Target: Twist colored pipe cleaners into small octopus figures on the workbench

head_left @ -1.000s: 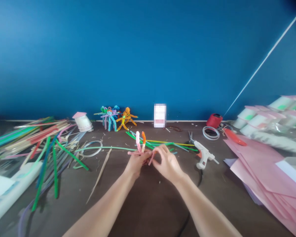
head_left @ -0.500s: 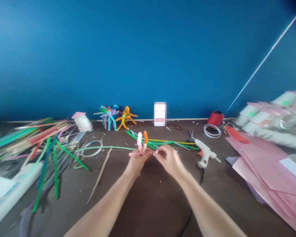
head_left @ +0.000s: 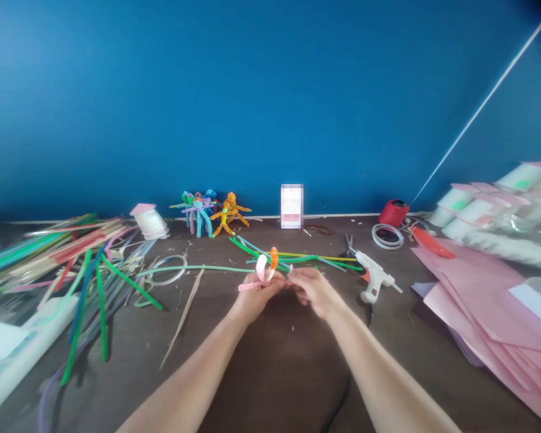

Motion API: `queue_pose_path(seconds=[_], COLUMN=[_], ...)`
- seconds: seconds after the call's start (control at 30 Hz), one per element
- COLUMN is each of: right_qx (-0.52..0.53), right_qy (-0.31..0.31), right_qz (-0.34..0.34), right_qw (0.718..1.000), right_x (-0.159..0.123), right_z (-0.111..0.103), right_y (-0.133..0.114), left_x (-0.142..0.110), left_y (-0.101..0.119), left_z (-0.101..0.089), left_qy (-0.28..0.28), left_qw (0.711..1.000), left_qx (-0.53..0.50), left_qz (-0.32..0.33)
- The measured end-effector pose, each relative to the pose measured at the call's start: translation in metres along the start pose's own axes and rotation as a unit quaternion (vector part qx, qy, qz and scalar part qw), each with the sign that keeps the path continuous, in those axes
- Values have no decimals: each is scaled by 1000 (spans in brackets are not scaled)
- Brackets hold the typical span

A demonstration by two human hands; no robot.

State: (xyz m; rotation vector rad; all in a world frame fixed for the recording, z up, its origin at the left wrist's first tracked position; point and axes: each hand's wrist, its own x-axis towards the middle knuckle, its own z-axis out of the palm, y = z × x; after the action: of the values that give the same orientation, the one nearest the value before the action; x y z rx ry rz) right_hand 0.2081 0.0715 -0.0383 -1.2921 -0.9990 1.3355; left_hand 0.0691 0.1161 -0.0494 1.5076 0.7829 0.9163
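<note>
Left hand (head_left: 252, 299): is gripping the pipe cleaner piece (head_left: 262, 270), its fingers closing around the lower part.
Pipe cleaner piece: is sitting in the left hand, its white-pink end and orange end curving up above the fingers, a pink end poking out to the left.
Right hand (head_left: 311, 287): is pinching, with a small pink tip (head_left: 291, 269) showing at its fingertips, close beside the left hand's; whether the tip is joining the piece, I cannot tell.
Loose pipe cleaners (head_left: 338, 261): are lying on the worktop (head_left: 275, 373) just beyond both hands, mostly green, with a yellow one.
Glue gun (head_left: 375, 276): is lying to the right of the right hand.
Pink paper (head_left: 482, 288): is spreading farther right of that hand.
Figures (head_left: 199, 216): are standing beyond the left hand, toward its left.
Wire ring (head_left: 184, 272): is lying left of the left hand.
</note>
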Motion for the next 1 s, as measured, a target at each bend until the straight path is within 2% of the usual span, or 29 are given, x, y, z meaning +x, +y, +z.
queue_pose_path(seconds=[0.03, 0.1, 0.23, 0.3, 0.37, 0.47, 0.57, 0.73, 1.0], right_qx=[-11, -71, -190, -236, -289, -337, -355, -341, -327], right_qy=[6, 50, 161, 165, 138, 101, 101, 108, 116], right_qz=[-6, -65, -253, -310, -343, -359, -357, -344, -333], right_qw=[1000, 994, 935, 906, 883, 864, 858, 868, 877], right_x=[0, 0, -2, -5, -8, -9, -7, -3, -1], right_z=[0, 1, 2, 3, 3, 3, 2, 1, 3], right_y=[0, -1, 0, 0, -2, -3, -1, 5, 6], left_x=[0, 2, 6, 7, 8, 7, 7, 7, 6], left_y=[-1, -3, -6, -5, -3, -1, -1, -5, -9], left_z=[0, 0, -3, -5, -6, -6, -6, -7, -2], left_qy=[1, 15, 58, 64, 60, 41, 27, 18, 46], left_qw=[999, 993, 968, 961, 958, 959, 960, 965, 971], left_qx=[-30, -105, -208, -228, -238, -239, -237, -231, -214], left_qz=[-14, -53, -126, -142, -148, -149, -147, -125, -91])
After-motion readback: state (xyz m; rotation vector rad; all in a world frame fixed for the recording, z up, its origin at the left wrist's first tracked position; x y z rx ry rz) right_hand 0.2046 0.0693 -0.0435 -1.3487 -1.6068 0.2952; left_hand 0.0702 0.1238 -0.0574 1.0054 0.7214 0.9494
